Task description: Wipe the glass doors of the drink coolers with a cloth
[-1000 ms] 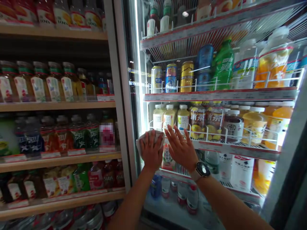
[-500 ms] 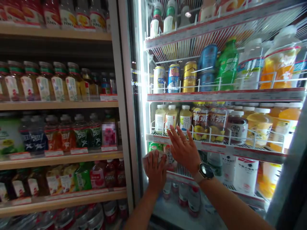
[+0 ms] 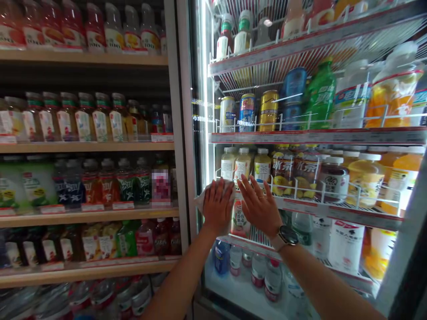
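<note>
My left hand (image 3: 217, 205) lies flat over a pale cloth (image 3: 200, 201), pressing it against the glass door of a lit drinks fridge. The cloth's edge shows to the left of the fingers; the rest is under the palm. To its right, my right hand (image 3: 262, 205) rests on the glass with its fingers spread and nothing in it. A dark-faced watch (image 3: 288, 235) is on the right wrist. Behind the glass, near the fingertips, stand bottles of pale tea (image 3: 262, 164). Below them, between the hands, a red-labelled tea bottle (image 3: 240, 220) shows in part.
Wire fridge shelves with price strips (image 3: 320, 136) hold cans, a green bottle (image 3: 320, 91) and several juice bottles (image 3: 367, 178). More small bottles (image 3: 273, 280) stand at the fridge bottom. On the left, wooden shelves (image 3: 86, 147) carry rows of drinks beside the fridge's upright frame (image 3: 183, 133).
My left hand has slid upward on the glass with the cloth. The right hand stays spread at nearly the same place. The view has shifted slightly left.
</note>
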The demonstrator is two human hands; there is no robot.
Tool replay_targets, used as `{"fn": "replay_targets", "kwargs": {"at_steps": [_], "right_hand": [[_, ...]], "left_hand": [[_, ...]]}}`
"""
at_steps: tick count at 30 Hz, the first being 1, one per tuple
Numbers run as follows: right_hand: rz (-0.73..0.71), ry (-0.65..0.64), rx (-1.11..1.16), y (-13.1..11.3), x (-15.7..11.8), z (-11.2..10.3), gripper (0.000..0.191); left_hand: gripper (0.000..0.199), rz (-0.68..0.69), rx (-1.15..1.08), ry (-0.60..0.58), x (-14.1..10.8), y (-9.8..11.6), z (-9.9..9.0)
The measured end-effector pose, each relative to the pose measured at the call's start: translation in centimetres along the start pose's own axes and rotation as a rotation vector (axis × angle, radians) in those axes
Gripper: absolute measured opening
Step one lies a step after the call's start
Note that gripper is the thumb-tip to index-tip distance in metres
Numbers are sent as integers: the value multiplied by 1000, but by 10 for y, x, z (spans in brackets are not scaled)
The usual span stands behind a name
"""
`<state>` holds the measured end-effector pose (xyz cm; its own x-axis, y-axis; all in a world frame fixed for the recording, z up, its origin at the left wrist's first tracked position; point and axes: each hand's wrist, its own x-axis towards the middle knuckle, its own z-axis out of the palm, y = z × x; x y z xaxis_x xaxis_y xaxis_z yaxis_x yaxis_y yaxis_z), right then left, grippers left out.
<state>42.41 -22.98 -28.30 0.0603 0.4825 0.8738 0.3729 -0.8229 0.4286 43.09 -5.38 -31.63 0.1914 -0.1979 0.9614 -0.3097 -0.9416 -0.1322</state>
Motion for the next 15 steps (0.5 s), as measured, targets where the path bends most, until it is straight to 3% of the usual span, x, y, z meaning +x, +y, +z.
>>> {"fn": "replay_targets", "kwargs": {"at_steps": [3, 6, 9, 15], "right_hand": [[-2, 7, -3, 0, 0, -1, 70], [-3, 16, -14, 0, 0, -2, 71], [-4, 19, -15, 0, 1, -2, 71], [1, 37, -14, -1, 1, 0, 70]], "left_hand": [[55, -134, -59, 96, 45, 4, 3], [53, -166, -88, 147, 50, 11, 10], [53, -144, -69, 127, 23, 15, 17], [53, -104, -39, 50, -61, 21, 31]]}}
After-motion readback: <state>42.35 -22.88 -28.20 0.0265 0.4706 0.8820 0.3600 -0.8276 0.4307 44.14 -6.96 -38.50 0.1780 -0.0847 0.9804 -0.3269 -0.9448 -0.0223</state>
